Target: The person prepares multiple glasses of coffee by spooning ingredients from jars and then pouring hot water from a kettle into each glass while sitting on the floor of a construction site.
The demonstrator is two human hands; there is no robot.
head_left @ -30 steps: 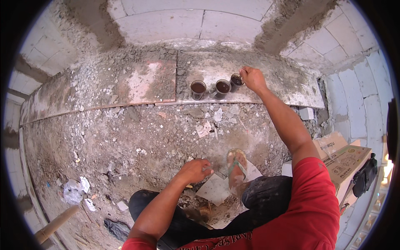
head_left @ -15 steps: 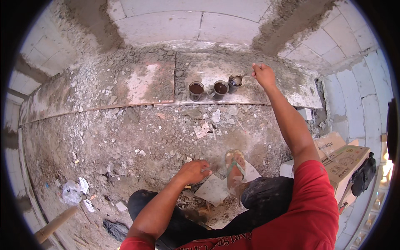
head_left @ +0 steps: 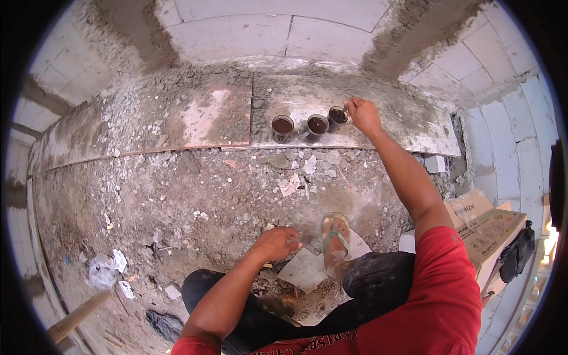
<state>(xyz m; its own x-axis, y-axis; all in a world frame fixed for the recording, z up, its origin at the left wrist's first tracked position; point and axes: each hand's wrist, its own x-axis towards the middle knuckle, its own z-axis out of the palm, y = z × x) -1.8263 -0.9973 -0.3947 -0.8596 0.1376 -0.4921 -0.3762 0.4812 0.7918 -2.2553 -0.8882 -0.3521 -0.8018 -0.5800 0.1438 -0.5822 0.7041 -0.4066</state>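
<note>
Three glass mugs of dark drink stand close together on a dusty board [head_left: 384, 133]: a left mug [head_left: 283, 129], a middle mug [head_left: 317, 127] and a right mug [head_left: 337, 118]. At the right mug's rim, my right hand [head_left: 362, 114] pinches the handle of a metal spoon [head_left: 345, 110]. The spoon's bowl is down inside that mug, out of sight. Low over the rubble, near my bent knee, hangs my left hand [head_left: 276, 244]. Its fingers are loosely curled and apart, and nothing shows in them.
Pale block walls [head_left: 331, 38] with grey mortar columns rise behind the board. Rubble and scraps cover the ground [head_left: 177, 201]. Cardboard boxes [head_left: 491, 231] and a black bag [head_left: 516, 251] lie at right. A plastic bag [head_left: 102, 272] and a wooden handle [head_left: 80, 316] are at lower left.
My right hand has moved left and slightly down, toward the right mug. The spoon's bowl, visible at the mug's mouth before, has gone down inside. My left hand has stayed put.
</note>
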